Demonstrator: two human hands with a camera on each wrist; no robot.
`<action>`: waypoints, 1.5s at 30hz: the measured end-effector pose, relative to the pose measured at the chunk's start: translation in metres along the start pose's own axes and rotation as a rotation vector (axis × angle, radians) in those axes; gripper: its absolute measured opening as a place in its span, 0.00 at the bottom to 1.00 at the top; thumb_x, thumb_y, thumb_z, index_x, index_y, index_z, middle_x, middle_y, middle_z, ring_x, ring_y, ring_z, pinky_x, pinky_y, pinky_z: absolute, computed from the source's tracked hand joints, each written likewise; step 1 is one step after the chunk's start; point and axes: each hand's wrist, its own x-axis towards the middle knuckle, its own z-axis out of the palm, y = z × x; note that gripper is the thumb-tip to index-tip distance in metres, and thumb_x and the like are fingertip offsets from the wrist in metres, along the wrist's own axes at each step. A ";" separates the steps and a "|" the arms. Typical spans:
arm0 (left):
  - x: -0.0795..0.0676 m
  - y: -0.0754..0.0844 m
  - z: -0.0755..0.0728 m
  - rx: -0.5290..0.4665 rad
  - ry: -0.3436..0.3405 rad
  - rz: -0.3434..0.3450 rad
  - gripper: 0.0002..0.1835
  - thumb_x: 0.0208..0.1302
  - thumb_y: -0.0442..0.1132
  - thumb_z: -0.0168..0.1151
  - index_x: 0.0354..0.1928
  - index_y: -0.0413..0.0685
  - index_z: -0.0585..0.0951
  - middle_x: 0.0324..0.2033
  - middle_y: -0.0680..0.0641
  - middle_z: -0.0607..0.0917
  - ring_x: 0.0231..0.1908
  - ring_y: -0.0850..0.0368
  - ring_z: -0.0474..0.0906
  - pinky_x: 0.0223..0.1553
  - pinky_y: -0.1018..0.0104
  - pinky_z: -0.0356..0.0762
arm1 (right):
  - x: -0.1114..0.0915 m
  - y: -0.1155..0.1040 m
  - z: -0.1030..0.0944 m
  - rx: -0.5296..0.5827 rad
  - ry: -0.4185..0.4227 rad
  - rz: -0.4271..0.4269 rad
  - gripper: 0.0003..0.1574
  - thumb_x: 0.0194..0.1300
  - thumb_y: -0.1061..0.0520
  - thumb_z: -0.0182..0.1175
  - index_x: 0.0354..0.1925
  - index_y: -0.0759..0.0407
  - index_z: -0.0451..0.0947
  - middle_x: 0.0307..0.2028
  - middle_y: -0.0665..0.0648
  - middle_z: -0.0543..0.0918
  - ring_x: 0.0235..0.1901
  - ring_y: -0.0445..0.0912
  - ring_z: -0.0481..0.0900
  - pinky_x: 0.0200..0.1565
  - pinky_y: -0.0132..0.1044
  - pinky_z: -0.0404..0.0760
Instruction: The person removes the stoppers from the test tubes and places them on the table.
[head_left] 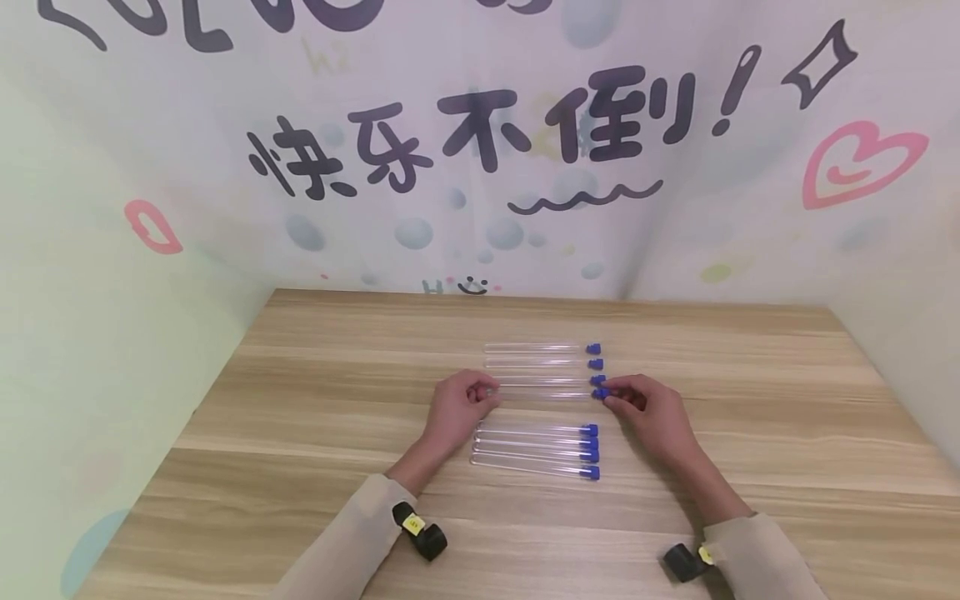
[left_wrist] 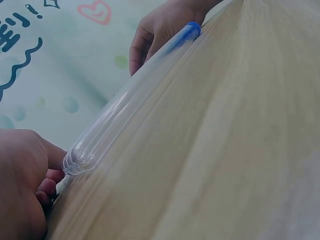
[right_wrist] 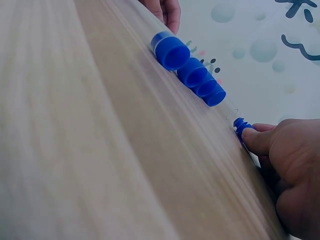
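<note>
My left hand pinches the rounded end of a clear test tube, which lies sideways on the table. At that tube's other end, my right hand holds a blue stopper between thumb and fingers. Whether the stopper sits inside the tube's mouth, I cannot tell. Behind it lie several more clear tubes, each with a loose blue stopper near its mouth. Closer to me rests a row of tubes with blue stoppers fitted in their ends.
The wood-grain table reaches back to a white printed curtain with lettering. Each sleeve carries a black strap-mounted device, one at the left wrist and one at the right wrist.
</note>
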 end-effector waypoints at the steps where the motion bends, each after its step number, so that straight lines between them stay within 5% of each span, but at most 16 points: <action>1: 0.000 0.000 0.000 -0.001 0.000 0.001 0.09 0.50 0.30 0.72 0.35 0.42 0.85 0.22 0.53 0.76 0.23 0.61 0.68 0.25 0.71 0.68 | 0.000 0.000 0.000 0.000 -0.002 0.000 0.13 0.62 0.59 0.65 0.47 0.54 0.82 0.33 0.50 0.80 0.31 0.45 0.74 0.32 0.34 0.73; 45: -0.001 0.000 -0.003 -0.089 -0.001 -0.061 0.08 0.53 0.31 0.71 0.36 0.45 0.85 0.23 0.53 0.78 0.24 0.59 0.71 0.25 0.72 0.69 | -0.003 0.003 -0.003 0.089 0.019 0.063 0.20 0.63 0.44 0.63 0.50 0.51 0.80 0.37 0.50 0.82 0.36 0.45 0.76 0.36 0.30 0.74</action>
